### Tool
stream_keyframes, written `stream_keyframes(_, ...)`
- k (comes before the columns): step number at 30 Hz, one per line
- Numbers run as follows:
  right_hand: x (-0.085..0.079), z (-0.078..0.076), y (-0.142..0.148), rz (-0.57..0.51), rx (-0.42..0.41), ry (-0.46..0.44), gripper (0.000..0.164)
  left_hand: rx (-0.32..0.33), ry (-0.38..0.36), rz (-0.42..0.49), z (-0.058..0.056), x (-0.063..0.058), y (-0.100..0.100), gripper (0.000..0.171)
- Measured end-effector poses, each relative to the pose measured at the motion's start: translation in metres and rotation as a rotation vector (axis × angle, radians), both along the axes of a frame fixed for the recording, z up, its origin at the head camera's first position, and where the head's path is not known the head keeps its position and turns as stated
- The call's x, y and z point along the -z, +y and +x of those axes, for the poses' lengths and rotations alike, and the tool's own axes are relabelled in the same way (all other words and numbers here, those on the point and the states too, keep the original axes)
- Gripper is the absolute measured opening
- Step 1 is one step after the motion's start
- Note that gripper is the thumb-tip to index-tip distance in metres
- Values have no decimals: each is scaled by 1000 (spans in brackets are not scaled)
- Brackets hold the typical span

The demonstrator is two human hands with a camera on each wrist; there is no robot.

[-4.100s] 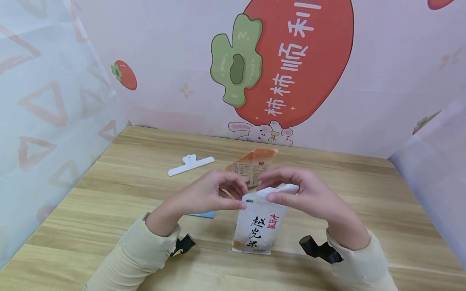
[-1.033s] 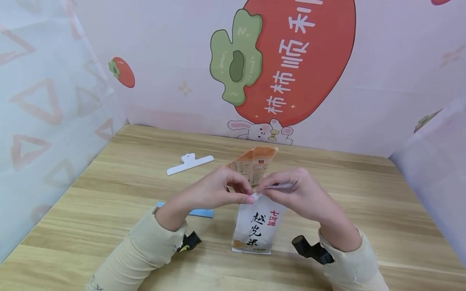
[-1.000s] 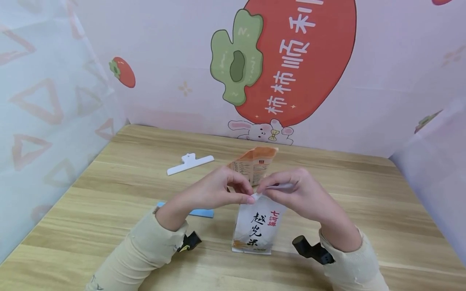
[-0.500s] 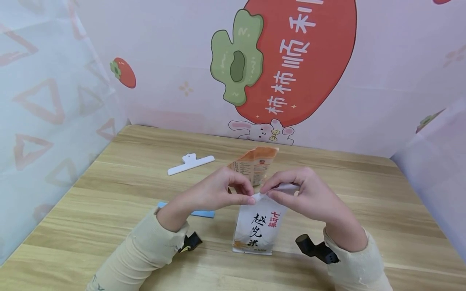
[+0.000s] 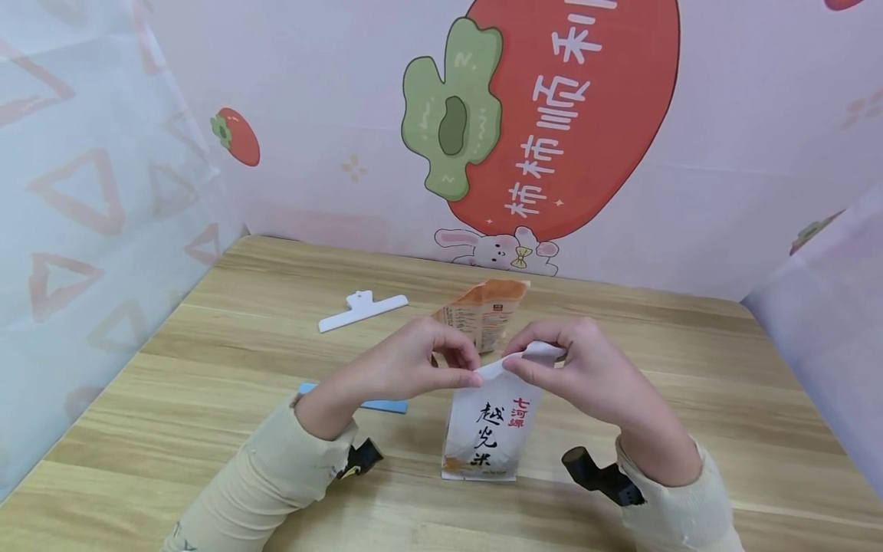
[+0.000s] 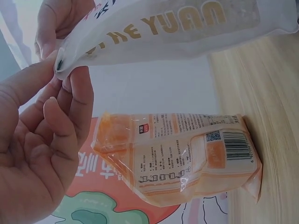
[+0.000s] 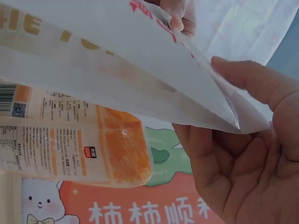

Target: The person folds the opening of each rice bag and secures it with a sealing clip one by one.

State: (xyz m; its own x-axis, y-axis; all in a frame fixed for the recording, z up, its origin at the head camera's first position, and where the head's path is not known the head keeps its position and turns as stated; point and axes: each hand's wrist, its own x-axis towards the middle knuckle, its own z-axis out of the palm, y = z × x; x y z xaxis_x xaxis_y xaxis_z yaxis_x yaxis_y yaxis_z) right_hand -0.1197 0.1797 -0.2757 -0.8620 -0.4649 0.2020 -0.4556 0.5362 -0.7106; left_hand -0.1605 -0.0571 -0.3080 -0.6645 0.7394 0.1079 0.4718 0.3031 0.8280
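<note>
The white bag (image 5: 486, 429) stands upright on the tabletop (image 5: 745, 368), at the near centre of the scene, its base resting on the surface. The left hand (image 5: 417, 356) pinches the left corner of its top edge (image 5: 491, 369), thumb on the near side and fingers on the far side. The right hand (image 5: 578, 368) holds the right part of that edge between thumb and fingers; how firm this hold is cannot be told. Principal hazard: uneven closure. The right wrist view shows the two panels parted at the right end of the mouth, while the left corner is folded tight, so a fold made now would likely run askew. Second hazard: slipping. The film looks thin and smooth, and an edge held by fingertips alone could spring open if either pinch eased. Third hazard: tipping. The bag is held at its top only; an unequal pull could lean it toward the orange bag (image 5: 493, 310), just beyond on the far side. The white clip (image 5: 362, 310), far left, appears out of harm's way. The blue strip (image 5: 388, 405), partly hidden under the left forearm, could be knocked should that arm drop.
</note>
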Motion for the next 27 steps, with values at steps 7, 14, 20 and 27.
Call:
stream_keyframes(7,-1,0,0,-14,-11,45,2,-37,32,4,3,-3,3,7)
stream_keyframes(14,3,1,-1,-35,1,75,12,-139,79,74,14,-5,10,10)
stream_keyframes(20,3,4,-2,-47,-13,95,11,-128,159,114,15,-7,17,8)
stream_keyframes(27,2,6,-5,-42,21,117,12,-121,188,94,14,-7,18,5)
